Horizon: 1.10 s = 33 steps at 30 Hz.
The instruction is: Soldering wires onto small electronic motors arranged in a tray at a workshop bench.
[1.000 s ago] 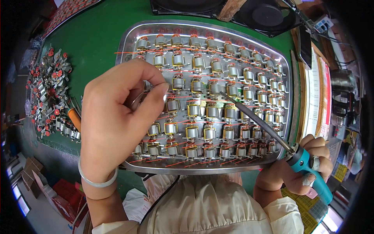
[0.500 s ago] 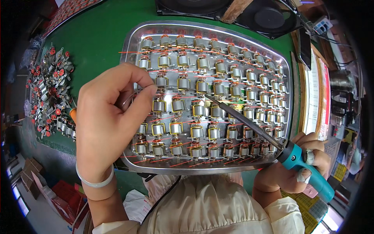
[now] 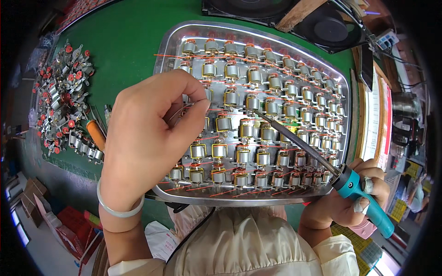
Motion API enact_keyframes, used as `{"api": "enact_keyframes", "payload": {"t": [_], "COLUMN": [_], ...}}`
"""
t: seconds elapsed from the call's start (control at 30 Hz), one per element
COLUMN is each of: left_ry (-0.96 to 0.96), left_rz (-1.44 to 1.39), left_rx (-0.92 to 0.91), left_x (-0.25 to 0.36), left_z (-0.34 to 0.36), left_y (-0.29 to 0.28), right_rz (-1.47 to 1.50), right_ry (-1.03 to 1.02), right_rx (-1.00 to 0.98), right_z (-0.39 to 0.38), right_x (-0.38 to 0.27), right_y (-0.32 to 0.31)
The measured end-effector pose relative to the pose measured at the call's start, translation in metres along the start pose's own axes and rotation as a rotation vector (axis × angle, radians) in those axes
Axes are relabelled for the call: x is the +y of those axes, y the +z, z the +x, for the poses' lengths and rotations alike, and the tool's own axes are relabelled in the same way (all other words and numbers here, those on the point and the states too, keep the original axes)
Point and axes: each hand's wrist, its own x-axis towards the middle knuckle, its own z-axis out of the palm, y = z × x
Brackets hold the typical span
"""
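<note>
Between the thumb and forefinger of my left hand [image 3: 152, 138] is pinched a thin grey solder wire [image 3: 180, 108], its free end reaching right over the tray. My right hand [image 3: 354, 198] wraps round the teal handle of a soldering iron [image 3: 299, 141]. The iron's tip is at a small silver cylindrical part [image 3: 252, 102] in the middle rows; whether it touches cannot be told. Rows of similar parts, many with yellow edges and thin red wires, fill the metal tray [image 3: 239, 201]. My left hand hides some at the tray's left side.
Left of the tray lie a heap of loose metal parts with red ends [image 3: 64, 99] and an orange-handled tool [image 3: 96, 134] on the green table [image 3: 124, 37]. Black round-fronted units [image 3: 322, 30] stand behind. A dark phone-like slab [image 3: 366, 66] and papers [image 3: 375, 119] are at the right.
The whole view has shifted, so the tray appears further right. My left hand has moved slightly right over the tray with the solder wire. The iron's tip stays by the same part.
</note>
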Motion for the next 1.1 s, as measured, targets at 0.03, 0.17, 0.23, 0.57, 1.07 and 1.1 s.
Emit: {"api": "enact_keyframes", "payload": {"t": [0.03, 0.17, 0.23, 0.57, 1.07, 1.1], "left_ry": [-0.014, -0.020, -0.011, 0.009, 0.037, 0.057], "left_rz": [-0.005, -0.010, -0.010, 0.034, -0.049, -0.035], "left_rx": [-0.002, 0.003, 0.005, 0.076, 0.063, 0.067], "left_x": [0.000, 0.001, 0.000, -0.002, -0.007, -0.006], "left_z": [-0.001, 0.000, -0.002, -0.001, -0.002, -0.001], "left_y": [-0.001, 0.002, 0.000, -0.014, -0.005, -0.003], "right_rz": [0.007, -0.058, -0.056, 0.041, -0.058, -0.040], "right_ry": [0.003, 0.082, 0.087, 0.006, 0.014, 0.013], "right_rx": [-0.006, 0.046, 0.038, 0.130, 0.097, 0.077], "right_z": [0.000, -0.001, -0.001, 0.000, 0.007, 0.007], "right_x": [0.001, -0.003, -0.004, -0.004, -0.007, -0.006], "right_y": [0.001, 0.002, 0.004, 0.003, 0.006, 0.002]}}
